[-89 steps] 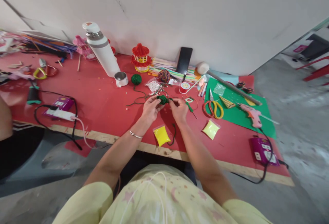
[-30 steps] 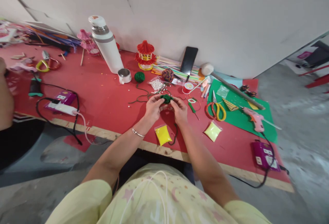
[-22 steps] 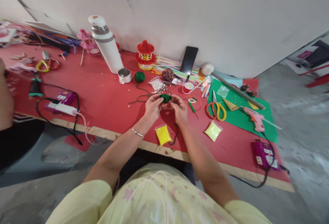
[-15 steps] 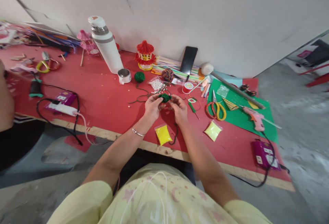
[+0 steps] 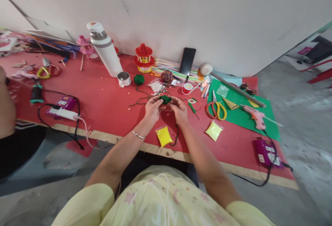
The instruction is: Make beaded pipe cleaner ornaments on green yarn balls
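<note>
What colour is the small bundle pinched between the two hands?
Dark green, seen in the head view: the yarn bundle sits between the left hand and right hand.

One cam only, head-worn, looking fwd and steeply down over the person's own chest; yellow shirt (image 5: 160, 201) fills bottom centre. Both forearms run up from the lower edge to mid-frame, where left hand (image 5: 151, 110) and right hand (image 5: 179, 111) meet, close to the lens vs. the rest. Red table (image 5: 103, 101) crosses the frame at a slant, left-high to right-low, w/ white wall (image 5: 207, 15) behind across the top. Wide-angle: edges bend, grey floor (image 5: 298, 115) shows at right. Another person's arm (image 5: 6, 108) cuts in at left edge. No 2nd view, so no overlap.
</note>
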Available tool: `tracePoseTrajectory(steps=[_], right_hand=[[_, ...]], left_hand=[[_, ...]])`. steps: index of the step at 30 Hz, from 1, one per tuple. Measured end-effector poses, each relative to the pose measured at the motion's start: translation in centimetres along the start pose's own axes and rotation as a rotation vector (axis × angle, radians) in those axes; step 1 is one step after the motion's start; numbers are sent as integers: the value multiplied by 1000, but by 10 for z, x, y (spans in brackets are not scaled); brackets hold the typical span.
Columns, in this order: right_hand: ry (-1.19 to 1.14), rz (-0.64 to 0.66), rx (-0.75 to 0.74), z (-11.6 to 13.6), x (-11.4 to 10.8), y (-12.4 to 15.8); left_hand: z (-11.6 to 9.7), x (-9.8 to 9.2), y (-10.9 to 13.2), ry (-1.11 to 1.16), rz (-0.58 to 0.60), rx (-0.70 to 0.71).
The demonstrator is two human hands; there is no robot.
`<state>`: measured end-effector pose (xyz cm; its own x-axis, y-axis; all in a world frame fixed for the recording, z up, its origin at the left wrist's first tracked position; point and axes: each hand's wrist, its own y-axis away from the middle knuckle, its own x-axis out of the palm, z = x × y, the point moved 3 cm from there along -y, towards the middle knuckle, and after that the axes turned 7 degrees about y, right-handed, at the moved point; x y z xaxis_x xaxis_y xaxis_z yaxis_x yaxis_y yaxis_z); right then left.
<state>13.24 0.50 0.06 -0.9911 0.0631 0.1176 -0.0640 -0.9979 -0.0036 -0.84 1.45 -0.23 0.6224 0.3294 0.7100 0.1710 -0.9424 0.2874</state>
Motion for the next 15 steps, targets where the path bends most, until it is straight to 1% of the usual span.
tracePoseTrajectory(steps=[10, 15], right_hand=[[108, -16, -29, 0, 0, 0], [141, -7, -68, -4, -2, -1]], left_hand=[[2, -2, -2, -29, 30, -24], [3, -2, -4, -42, 49, -2]])
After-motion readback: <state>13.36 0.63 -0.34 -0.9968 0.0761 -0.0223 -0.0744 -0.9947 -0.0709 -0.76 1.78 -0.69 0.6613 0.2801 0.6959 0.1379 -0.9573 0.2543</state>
